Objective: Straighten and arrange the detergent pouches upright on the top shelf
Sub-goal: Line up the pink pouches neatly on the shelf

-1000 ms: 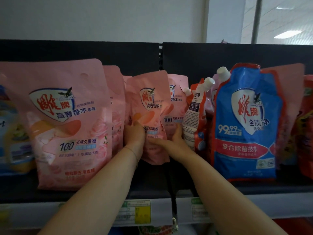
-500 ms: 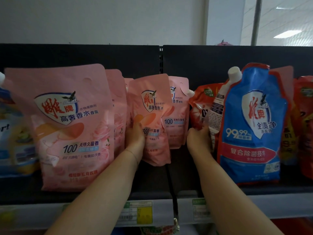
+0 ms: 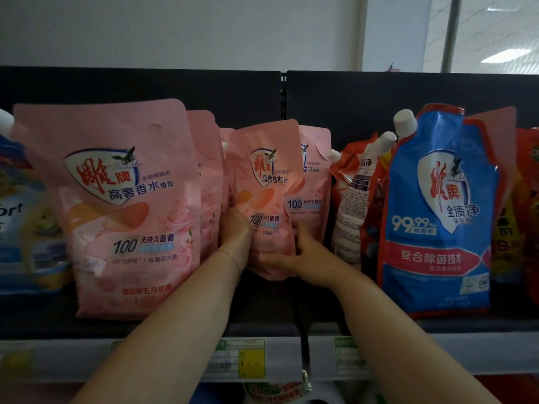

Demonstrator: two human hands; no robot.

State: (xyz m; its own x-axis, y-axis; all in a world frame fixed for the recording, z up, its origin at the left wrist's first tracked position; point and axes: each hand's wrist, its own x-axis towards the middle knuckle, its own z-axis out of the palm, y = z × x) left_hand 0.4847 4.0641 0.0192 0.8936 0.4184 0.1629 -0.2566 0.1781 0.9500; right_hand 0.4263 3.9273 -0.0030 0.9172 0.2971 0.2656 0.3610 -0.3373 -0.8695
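Observation:
A small pink detergent pouch stands near the middle of the top shelf, tilted slightly. My left hand grips its lower left edge. My right hand holds its lower right corner, thumb on the front. A second small pink pouch stands just behind it to the right. A large pink pouch stands upright to the left, with more pink pouches behind it. A red-and-white spouted pouch leans at the right of my hands.
A large blue spouted pouch stands at the right, with red and orange pouches beyond it. A blue-and-yellow pouch sits at the far left. Price labels line the shelf's front edge. A black back panel closes off the rear.
My right hand left the red-and-white spouted pouch and came back left to the small pink pouch's lower right corner. The left hand stayed on the pouch.

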